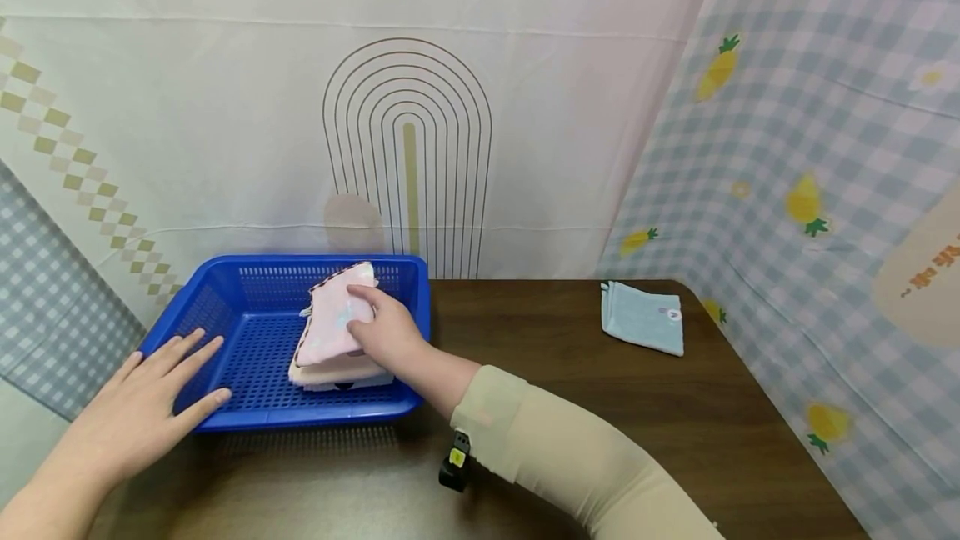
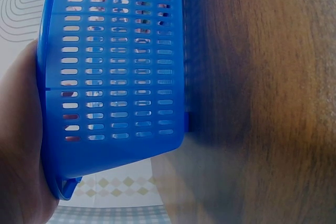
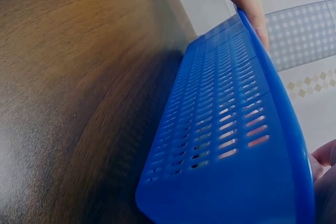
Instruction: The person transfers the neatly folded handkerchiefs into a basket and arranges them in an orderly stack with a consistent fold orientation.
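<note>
In the head view a blue plastic basket (image 1: 315,417) holds a small stack of folded towels against its right side. A pink towel (image 1: 330,323) with a striped edge is uppermost, slightly tilted. Below it lies a cream towel (image 1: 322,373). My right hand (image 1: 390,332) pinches the pink towel's right edge between thumb and fingers. With its fingers spread, my left hand (image 1: 142,415) rests over the basket's front left rim. Both wrist views show mostly the slotted side of the basket (image 2: 115,72), which hides most of the towels.
A folded light-blue towel (image 1: 643,319) lies on the brown wooden table (image 1: 525,340), well to the right of the basket. Patterned curtains (image 1: 540,148) stand behind and to both sides of the table. A black strap device (image 1: 454,461) hangs at my right wrist.
</note>
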`<state>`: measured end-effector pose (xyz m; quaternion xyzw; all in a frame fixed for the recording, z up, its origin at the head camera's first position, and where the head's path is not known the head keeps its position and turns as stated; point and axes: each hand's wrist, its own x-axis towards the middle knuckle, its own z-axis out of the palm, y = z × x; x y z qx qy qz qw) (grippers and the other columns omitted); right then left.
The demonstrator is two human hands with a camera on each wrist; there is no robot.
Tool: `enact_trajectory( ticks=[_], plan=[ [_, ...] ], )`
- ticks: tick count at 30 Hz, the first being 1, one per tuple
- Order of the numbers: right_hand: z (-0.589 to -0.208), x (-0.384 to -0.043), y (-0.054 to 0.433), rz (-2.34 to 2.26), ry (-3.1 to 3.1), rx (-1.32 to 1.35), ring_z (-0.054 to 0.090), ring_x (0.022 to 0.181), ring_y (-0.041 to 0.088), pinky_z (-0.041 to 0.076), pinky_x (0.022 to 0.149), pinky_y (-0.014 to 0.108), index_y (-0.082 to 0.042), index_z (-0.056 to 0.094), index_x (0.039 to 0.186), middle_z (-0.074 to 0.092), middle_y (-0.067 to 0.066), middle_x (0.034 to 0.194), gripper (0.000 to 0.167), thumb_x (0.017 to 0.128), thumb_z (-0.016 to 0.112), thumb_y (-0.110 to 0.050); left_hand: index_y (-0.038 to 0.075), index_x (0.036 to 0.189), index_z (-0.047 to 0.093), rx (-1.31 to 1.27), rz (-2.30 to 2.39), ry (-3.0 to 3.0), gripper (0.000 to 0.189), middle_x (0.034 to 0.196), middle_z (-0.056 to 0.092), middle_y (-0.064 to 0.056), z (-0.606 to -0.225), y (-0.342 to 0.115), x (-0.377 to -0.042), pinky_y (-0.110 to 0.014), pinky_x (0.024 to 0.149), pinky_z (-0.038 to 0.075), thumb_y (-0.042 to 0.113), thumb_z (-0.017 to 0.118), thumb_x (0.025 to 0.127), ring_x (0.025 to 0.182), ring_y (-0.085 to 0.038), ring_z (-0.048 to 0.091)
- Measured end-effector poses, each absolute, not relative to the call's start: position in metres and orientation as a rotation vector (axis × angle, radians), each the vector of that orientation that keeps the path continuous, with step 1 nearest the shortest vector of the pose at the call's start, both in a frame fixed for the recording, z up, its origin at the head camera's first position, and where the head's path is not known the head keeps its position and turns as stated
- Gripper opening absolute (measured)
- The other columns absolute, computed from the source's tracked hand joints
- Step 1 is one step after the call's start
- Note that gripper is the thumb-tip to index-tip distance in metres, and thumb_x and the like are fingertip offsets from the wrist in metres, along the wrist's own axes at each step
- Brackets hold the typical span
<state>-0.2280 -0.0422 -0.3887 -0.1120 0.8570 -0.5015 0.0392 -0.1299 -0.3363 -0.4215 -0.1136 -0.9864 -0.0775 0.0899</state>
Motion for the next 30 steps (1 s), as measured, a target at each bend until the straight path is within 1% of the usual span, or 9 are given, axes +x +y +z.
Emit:
enact_trajectory(
  ticks=[3, 5, 6, 8, 12, 16, 19, 25, 30],
  plan=[
    [-0.389, -0.228, -0.046, -1.585, 2.570, -0.321, 0.056, 0.105, 0.010, 0.053, 0.068, 0.021, -0.023, 0.063, 0.135, 0.059, 0.000, 0.139, 0.052, 0.087, 0.068, -0.004, 0.013, 0.156, 0.033, -0.339, -0.227, -2.935, 0.079, 0.156, 0.031, -0.026, -0.421, -0.336, -0.130, -0.044, 0.114, -0.024, 0.057, 0.057, 0.095, 0.139, -0.053, 0.029],
    [-0.389, -0.228, -0.049, -1.619, 2.527, -0.301, 0.059, 0.100, 0.010, 0.054, 0.060, 0.021, -0.022, 0.063, 0.135, 0.058, 0.000, 0.139, 0.052, 0.088, 0.068, -0.002, 0.013, 0.156, 0.033, -0.338, -0.225, -2.936, 0.079, 0.155, 0.032, -0.026, -0.422, -0.336, -0.130, -0.044, 0.114, -0.024, 0.057, 0.057, 0.095, 0.138, -0.053, 0.029],
    [-0.390, -0.228, -0.050, -1.637, 2.501, -0.288, 0.060, 0.099, 0.010, 0.055, 0.057, 0.022, -0.022, 0.063, 0.135, 0.057, 0.000, 0.140, 0.052, 0.088, 0.067, 0.000, 0.013, 0.156, 0.033, -0.336, -0.223, -2.938, 0.079, 0.155, 0.032, -0.026, -0.422, -0.336, -0.130, -0.044, 0.114, -0.024, 0.057, 0.057, 0.095, 0.138, -0.053, 0.030],
    [-0.391, -0.229, -0.052, -1.627, 2.489, -0.272, 0.061, 0.099, 0.011, 0.055, 0.057, 0.022, -0.022, 0.063, 0.135, 0.056, 0.001, 0.141, 0.053, 0.088, 0.068, 0.000, 0.012, 0.155, 0.034, -0.332, -0.220, -2.941, 0.079, 0.155, 0.032, -0.027, -0.422, -0.336, -0.131, -0.045, 0.114, -0.024, 0.058, 0.057, 0.095, 0.138, -0.053, 0.030],
    [-0.394, -0.232, -0.055, -1.494, 2.563, -0.255, 0.056, 0.108, 0.010, 0.054, 0.075, 0.022, -0.024, 0.063, 0.135, 0.058, 0.000, 0.140, 0.053, 0.087, 0.070, -0.003, 0.011, 0.155, 0.034, -0.326, -0.211, -2.950, 0.080, 0.155, 0.032, -0.027, -0.422, -0.336, -0.131, -0.045, 0.113, -0.025, 0.059, 0.056, 0.094, 0.138, -0.053, 0.030],
    [-0.398, -0.234, -0.055, -1.382, 2.621, -0.265, 0.053, 0.114, 0.006, 0.048, 0.091, 0.023, -0.023, 0.062, 0.136, 0.060, -0.002, 0.137, 0.053, 0.087, 0.071, -0.006, 0.011, 0.155, 0.035, -0.328, -0.209, -2.948, 0.080, 0.155, 0.032, -0.027, -0.422, -0.336, -0.131, -0.045, 0.113, -0.025, 0.059, 0.056, 0.094, 0.138, -0.052, 0.029],
    [-0.399, -0.234, -0.055, -1.355, 2.626, -0.285, 0.053, 0.115, 0.005, 0.046, 0.094, 0.023, -0.021, 0.061, 0.137, 0.061, -0.002, 0.136, 0.054, 0.086, 0.069, -0.005, 0.012, 0.155, 0.034, -0.330, -0.212, -2.944, 0.080, 0.155, 0.032, -0.027, -0.423, -0.336, -0.131, -0.045, 0.113, -0.024, 0.058, 0.057, 0.094, 0.138, -0.052, 0.029],
    [-0.399, -0.234, -0.054, -1.269, 2.652, -0.310, 0.054, 0.110, 0.006, 0.045, 0.089, 0.020, -0.017, 0.060, 0.138, 0.061, -0.001, 0.136, 0.057, 0.083, 0.066, -0.001, 0.012, 0.156, 0.033, -0.328, -0.216, -2.941, 0.081, 0.155, 0.031, -0.027, -0.423, -0.337, -0.131, -0.044, 0.113, -0.025, 0.058, 0.057, 0.094, 0.139, -0.052, 0.028],
    [-0.398, -0.233, -0.054, -1.193, 2.653, -0.282, 0.053, 0.112, 0.007, 0.045, 0.088, 0.021, -0.016, 0.059, 0.139, 0.060, 0.001, 0.137, 0.059, 0.083, 0.065, 0.000, 0.012, 0.155, 0.034, -0.326, -0.222, -2.938, 0.080, 0.155, 0.031, -0.027, -0.424, -0.337, -0.132, -0.043, 0.113, -0.025, 0.058, 0.057, 0.094, 0.140, -0.052, 0.028]
  ],
)
